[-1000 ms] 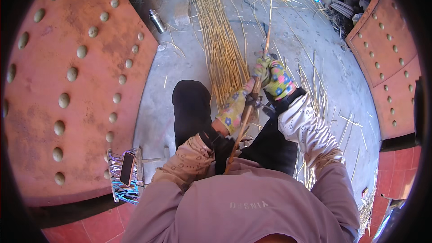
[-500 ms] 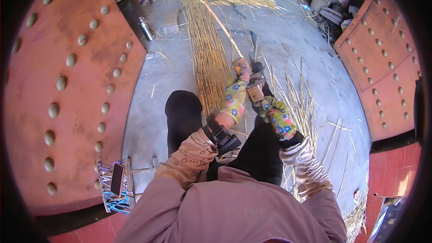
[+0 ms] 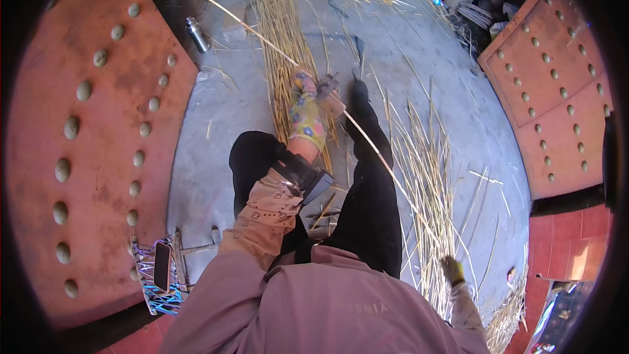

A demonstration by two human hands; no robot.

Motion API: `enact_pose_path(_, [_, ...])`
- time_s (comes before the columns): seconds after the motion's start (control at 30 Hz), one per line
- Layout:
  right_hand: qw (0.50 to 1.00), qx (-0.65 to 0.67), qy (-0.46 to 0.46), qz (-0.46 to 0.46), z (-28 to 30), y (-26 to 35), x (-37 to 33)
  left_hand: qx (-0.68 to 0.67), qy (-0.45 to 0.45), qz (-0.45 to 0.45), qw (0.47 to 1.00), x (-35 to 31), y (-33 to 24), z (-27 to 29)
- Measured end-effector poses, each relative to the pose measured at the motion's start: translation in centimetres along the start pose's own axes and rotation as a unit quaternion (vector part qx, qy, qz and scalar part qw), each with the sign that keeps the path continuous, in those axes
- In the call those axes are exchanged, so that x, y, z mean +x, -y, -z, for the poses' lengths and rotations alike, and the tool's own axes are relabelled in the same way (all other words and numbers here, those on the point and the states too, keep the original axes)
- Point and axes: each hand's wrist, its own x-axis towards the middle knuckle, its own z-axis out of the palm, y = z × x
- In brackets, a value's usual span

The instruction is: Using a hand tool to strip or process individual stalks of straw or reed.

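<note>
In a flowered glove, my left hand is closed round a long pale reed stalk. Beside its fingers is a small block-shaped tool, metal with a brownish block, blurred and partly hidden. The stalk slants in from the far left, meets the tool, and comes out on the near side toward the lower right. At that end, my gloved right hand is closed on the stalk, low over loose reeds; its fingers are small in view. A dark device is strapped to my left wrist.
A reed bundle lies beyond my left leg, and scattered reeds lie to the right. A steel flask stands at the far left. Studded red doors flank both sides. A phone rests on a woven stool.
My right hand has moved from the tool down to the lower right, drawing the stalk out on the near side. My left hand and the tool have shifted left, and the stalk slants more.
</note>
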Motion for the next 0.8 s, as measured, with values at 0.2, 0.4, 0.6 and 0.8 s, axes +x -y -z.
enact_pose_path(0.2, [0.972,0.169,0.002,0.164,9.4,26.5,12.9,-0.015,0.032,0.059,0.998,0.2,9.6,0.4])
enact_pose_path(0.4, [0.909,0.357,-0.045,0.210,8.7,29.5,15.1,0.032,0.001,0.094,0.995,-0.4,5.9,-0.5])
enact_pose_path(0.6, [0.966,-0.197,0.036,0.162,1.8,6.7,4.6,-0.016,-0.041,0.022,0.999,1.1,-0.1,2.8])
enact_pose_path(0.8, [0.980,0.098,0.088,0.152,5.2,13.0,4.5,-0.103,0.025,0.084,0.991,2.3,10.1,2.8])
